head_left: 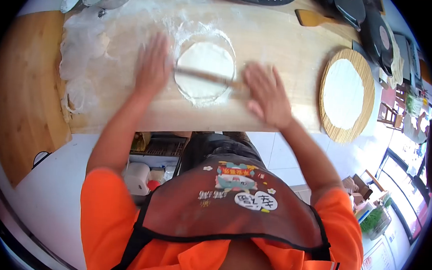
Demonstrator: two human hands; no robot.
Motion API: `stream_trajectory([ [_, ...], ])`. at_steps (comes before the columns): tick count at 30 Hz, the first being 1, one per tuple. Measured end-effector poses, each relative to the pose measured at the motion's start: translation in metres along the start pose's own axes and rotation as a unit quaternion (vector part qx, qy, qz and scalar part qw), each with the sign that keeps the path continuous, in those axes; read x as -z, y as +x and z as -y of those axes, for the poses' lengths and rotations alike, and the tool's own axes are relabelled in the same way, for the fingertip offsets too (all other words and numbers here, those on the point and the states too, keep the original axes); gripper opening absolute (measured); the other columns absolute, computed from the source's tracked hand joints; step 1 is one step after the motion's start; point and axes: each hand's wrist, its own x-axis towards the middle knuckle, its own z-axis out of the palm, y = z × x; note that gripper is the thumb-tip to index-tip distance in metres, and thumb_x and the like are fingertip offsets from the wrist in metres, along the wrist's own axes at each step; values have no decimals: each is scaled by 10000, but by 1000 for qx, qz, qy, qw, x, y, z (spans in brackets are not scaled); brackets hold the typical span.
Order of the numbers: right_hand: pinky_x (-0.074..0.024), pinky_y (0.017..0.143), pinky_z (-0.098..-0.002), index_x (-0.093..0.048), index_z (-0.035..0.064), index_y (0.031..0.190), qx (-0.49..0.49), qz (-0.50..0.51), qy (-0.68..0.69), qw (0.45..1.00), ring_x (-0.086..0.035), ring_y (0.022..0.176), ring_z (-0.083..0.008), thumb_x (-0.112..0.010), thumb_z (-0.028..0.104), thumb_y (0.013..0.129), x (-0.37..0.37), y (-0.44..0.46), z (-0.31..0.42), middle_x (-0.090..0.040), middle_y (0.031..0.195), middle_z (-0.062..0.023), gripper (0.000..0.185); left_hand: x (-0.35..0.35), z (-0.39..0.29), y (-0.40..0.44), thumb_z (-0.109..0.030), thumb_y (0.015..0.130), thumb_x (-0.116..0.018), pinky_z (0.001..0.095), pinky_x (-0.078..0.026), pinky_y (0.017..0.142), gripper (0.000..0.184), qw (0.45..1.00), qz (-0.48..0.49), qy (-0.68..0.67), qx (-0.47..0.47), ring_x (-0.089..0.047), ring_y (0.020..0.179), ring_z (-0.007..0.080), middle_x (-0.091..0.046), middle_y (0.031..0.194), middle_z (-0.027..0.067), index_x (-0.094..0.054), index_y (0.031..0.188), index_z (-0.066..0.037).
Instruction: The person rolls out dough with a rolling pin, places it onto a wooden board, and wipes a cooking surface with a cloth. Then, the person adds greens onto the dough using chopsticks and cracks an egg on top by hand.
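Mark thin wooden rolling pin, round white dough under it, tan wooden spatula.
Thin wooden rolling pin point(204, 75), head view: mid-shaft.
Round white dough point(207, 58), head view: upper half.
Tan wooden spatula point(309, 17), head view: blade.

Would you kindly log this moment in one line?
rolling pin: across dough round | left hand: open, at pin's left end | right hand: open, at pin's right end

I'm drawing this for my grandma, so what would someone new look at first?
Probably the bright orange shirt at the bottom, under a dark red apron with a cartoon print. Next, the white round of dough on the wooden table, with a thin rolling pin across it. Over on the right, a round straw-coloured mat holds a white sheet.
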Motion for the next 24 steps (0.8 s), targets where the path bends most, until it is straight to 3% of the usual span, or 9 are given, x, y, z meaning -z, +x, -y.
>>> stream_trajectory([
  [2, -93, 1238, -535, -314, 100, 1568, -18, -53, -60, 997, -207, 1536, -258, -366, 517, 1022, -1, 49, -45, -304, 1632, -95, 689, -8, 16, 80, -329, 996, -539, 530, -181, 1217, 623, 997, -60, 31, 35, -245, 1517, 294, -332, 1610, 144, -371, 1517, -32],
  [4, -122, 1229, -545, -367, 55, 1527, -76, -101, -146, 981, -242, 1516, -269, -375, 519, 1023, 0, 81, -80, -354, 1599, -108, 684, -10, 15, 141, -349, 1001, -531, 534, -191, 1215, 628, 990, -116, 68, 36, -247, 1515, 291, -330, 1613, 132, -369, 1520, -35],
  [6, -138, 1222, -554, -365, 33, 1521, -120, -102, -118, 980, -240, 1517, -277, -378, 519, 1022, -4, 60, -69, -345, 1599, -134, 697, -12, -5, 117, -368, 999, -538, 531, -183, 1219, 642, 994, -83, 74, 15, -242, 1517, 291, -323, 1616, 135, -368, 1521, -34],
  [11, -91, 1242, -535, -325, 33, 1546, -62, 2, 66, 996, -218, 1532, -293, -266, 589, 1014, 2, -44, 25, -302, 1621, -151, 772, 37, -56, -44, -333, 985, -555, 518, -169, 1225, 654, 994, 91, -49, 45, -241, 1518, 321, -308, 1615, 168, -353, 1531, -35],
  [12, -81, 1246, -529, -313, 36, 1554, -43, 33, 101, 993, -214, 1534, -290, -247, 603, 1011, 10, -43, 31, -300, 1623, -150, 787, 26, -40, -41, -323, 988, -549, 518, -170, 1224, 646, 997, 64, -37, 37, -245, 1517, 318, -306, 1617, 165, -350, 1533, -38],
  [14, -89, 1241, -522, -275, 97, 1588, 1, 18, 24, 1000, -244, 1527, -280, -265, 601, 1018, 4, -10, 0, -307, 1630, -125, 761, -6, -7, -19, -305, 994, -537, 517, -172, 1223, 632, 999, 23, -20, 19, -253, 1514, 313, -302, 1619, 159, -344, 1537, -44],
  [18, -103, 1241, -501, -335, 66, 1555, -8, -53, -105, 993, -247, 1517, -285, -418, 483, 1010, 8, 87, -86, -322, 1617, -127, 691, -15, 22, 135, -371, 1025, -469, 510, -186, 1221, 606, 993, -105, 43, 43, -256, 1512, 290, -306, 1623, 135, -361, 1527, -50],
  [22, -131, 1234, -517, -331, 31, 1547, -85, -68, -86, 990, -254, 1516, -297, -404, 491, 1008, 5, 48, -59, -331, 1606, -163, 712, -11, -17, 97, -417, 1002, -511, 508, -179, 1227, 681, 994, -68, 77, 24, -225, 1524, 287, -280, 1635, 135, -329, 1545, -48],
  [24, -111, 1239, -531, -310, 10, 1544, -49, -22, 10, 998, -224, 1524, -308, -434, 514, 987, 3, -4, -27, -293, 1618, -176, 761, 20, -50, 20, -355, 967, -578, 516, -158, 1231, 713, 997, 62, 6, 51, -210, 1530, 303, -277, 1632, 155, -315, 1548, -35],
])
